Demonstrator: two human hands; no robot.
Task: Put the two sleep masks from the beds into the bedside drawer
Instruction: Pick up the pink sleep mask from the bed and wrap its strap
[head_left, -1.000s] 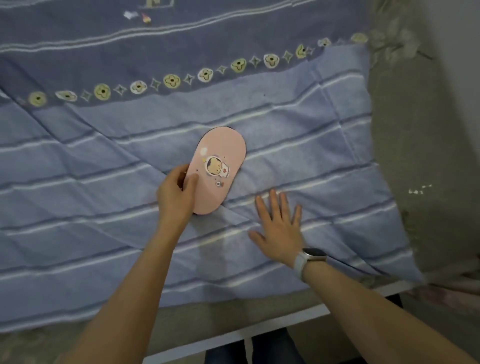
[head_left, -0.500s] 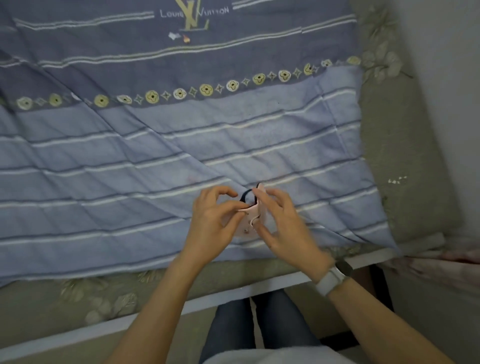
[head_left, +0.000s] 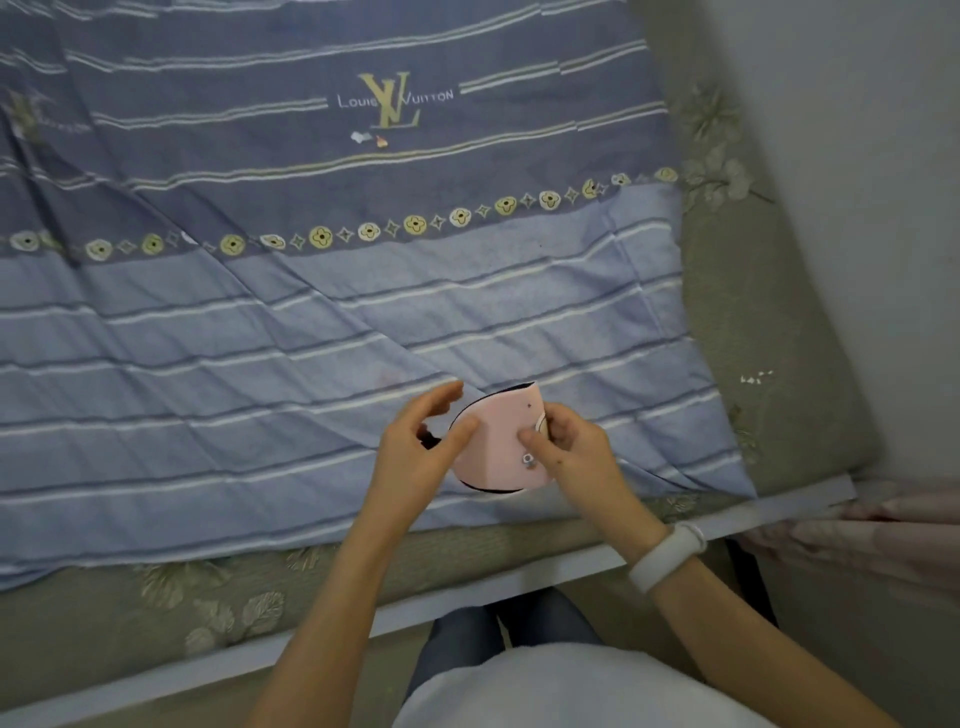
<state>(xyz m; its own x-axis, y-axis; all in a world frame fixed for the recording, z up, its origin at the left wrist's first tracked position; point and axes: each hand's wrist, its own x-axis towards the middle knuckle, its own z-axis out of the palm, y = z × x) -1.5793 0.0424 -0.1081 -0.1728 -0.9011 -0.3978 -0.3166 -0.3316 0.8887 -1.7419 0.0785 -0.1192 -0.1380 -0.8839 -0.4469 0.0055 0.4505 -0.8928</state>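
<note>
A pink sleep mask with a black edge is lifted just above the blue striped blanket, near the bed's front edge. My right hand pinches its right side, thumb on the pink face. My left hand curls around its left side, thumb on the front and fingers spread above it. The mask is bent into a curve between both hands. No second mask and no drawer are in view.
The blanket covers a green floral mattress on a white bed frame. A grey wall runs along the right. Pinkish fabric lies at the lower right. My legs stand against the frame.
A second ago the mask lay flat on the blanket under my left hand, my right hand flat beside it. Both hands have since lifted it toward me and hold it curved.
</note>
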